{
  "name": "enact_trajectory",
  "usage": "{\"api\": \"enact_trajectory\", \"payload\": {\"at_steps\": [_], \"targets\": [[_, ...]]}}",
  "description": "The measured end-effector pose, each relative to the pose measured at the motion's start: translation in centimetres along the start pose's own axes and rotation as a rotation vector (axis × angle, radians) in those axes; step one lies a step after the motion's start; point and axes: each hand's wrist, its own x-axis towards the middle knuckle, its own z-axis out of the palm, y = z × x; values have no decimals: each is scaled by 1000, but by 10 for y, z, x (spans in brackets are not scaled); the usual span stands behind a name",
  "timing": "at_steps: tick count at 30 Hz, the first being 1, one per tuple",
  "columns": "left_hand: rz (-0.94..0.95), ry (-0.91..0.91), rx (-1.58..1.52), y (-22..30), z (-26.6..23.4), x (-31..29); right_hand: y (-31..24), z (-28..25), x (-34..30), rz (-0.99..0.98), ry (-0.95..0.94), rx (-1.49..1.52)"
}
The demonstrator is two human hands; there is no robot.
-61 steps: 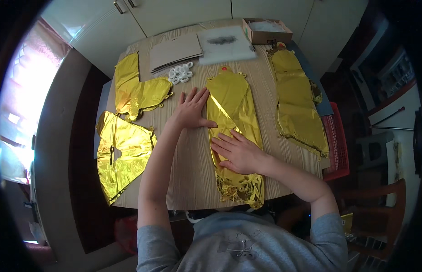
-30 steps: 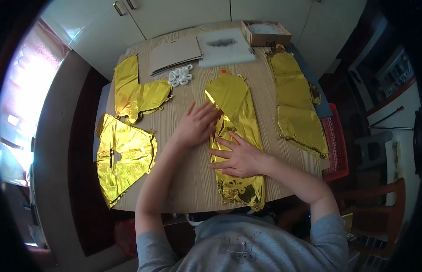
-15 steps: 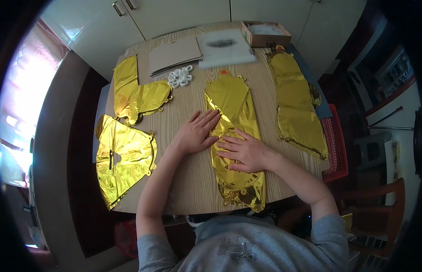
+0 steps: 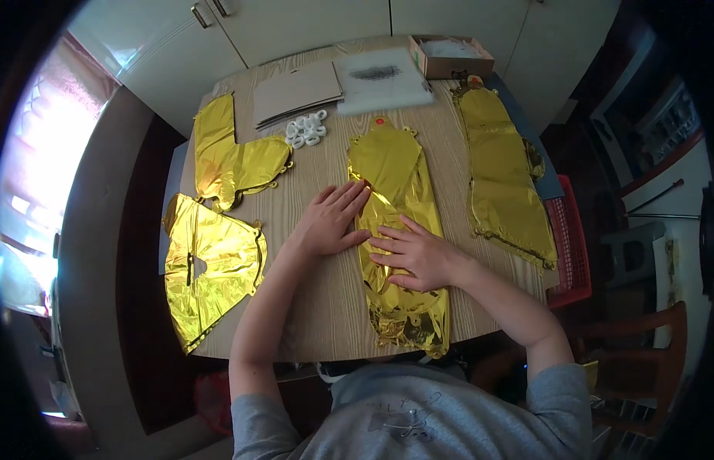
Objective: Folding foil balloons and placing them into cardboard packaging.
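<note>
A long gold foil balloon (image 4: 407, 180), uninflated and folded, lies lengthwise in the middle of the table, with a small red spot at its far tip. My left hand (image 4: 330, 221) rests at its left edge, fingers stretched out and fingertips on the foil. Flat across its middle lies my right hand (image 4: 414, 254), fingers spread and pointing left. Neither hand grips anything. To the left are two more flat gold foil balloons, an L-shaped one (image 4: 233, 157) and, nearer me, a wide curved one (image 4: 211, 268). Another gold foil balloon (image 4: 503, 172) lies along the right side.
White rings (image 4: 306, 129) sit in a small heap beyond my left hand. Behind them are stacked grey-brown cardboard sheets (image 4: 299, 92), a translucent white plastic packet (image 4: 384, 80) and an open cardboard box (image 4: 453, 57). A red plastic basket (image 4: 572, 245) stands off the table's right edge.
Almost nothing differs. Both hands stay on the middle balloon, with only a slight shift of the fingers; the other balloons lie as before.
</note>
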Motion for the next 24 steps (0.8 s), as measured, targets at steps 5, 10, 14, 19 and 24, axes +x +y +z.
{"api": "enact_trajectory", "payload": {"at_steps": [5, 10, 14, 19, 24], "targets": [[-72, 1, 12, -11, 1, 9, -1, -2, 0, -10, 2, -56], [-130, 12, 3, -27, 3, 17, -1, -1, 1, -9, 6, -50], [-194, -21, 88, -32, 2, 28, 0, 0, 0, 0, 2, -46], [-206, -48, 120, -40, 4, 28, 0, 1, -1, -1, 4, -49], [-229, -136, 159, -47, 0, 34, 0, 0, 0, -3, -1, -52]]}}
